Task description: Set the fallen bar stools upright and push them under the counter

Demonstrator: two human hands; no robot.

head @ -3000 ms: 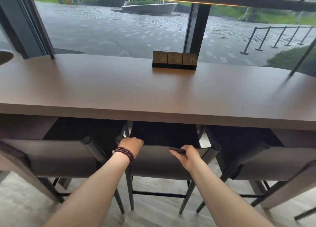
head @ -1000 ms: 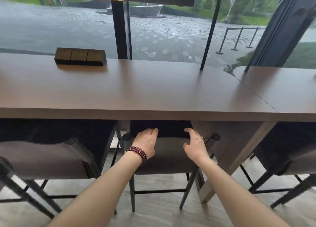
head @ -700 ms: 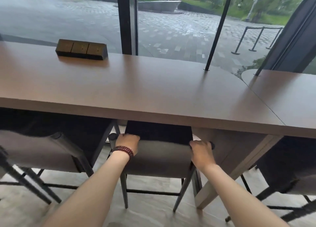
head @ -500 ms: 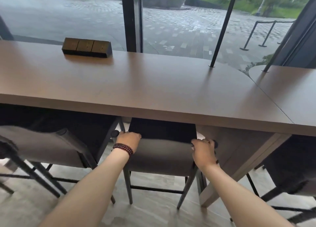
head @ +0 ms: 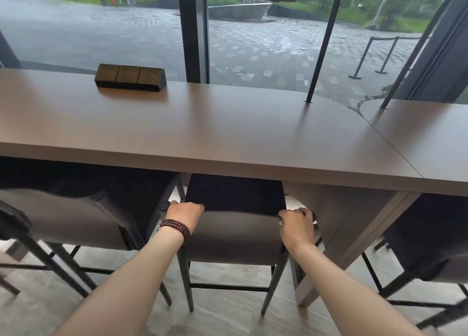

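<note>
A bar stool [head: 233,237] with a grey-brown backrest and dark legs stands upright right in front of me, its black seat tucked under the brown counter [head: 228,133]. My left hand [head: 183,215], with a dark bead bracelet on the wrist, grips the left top corner of the backrest. My right hand [head: 296,221] grips the right top corner. A second upright stool [head: 68,219] stands to the left under the counter, and a third stool [head: 428,249] shows at the right edge.
A black socket block [head: 130,77] sits on the counter near the window. A slanted counter leg [head: 354,242] stands just right of the middle stool. Thin black rods [head: 321,46] rise from the counter top. A second counter section [head: 435,138] joins at the right.
Both hands went from reaching with spread fingers to gripping the top corners of this stool's backrest. Three seconds ago they held the stool that now stands to the left.
</note>
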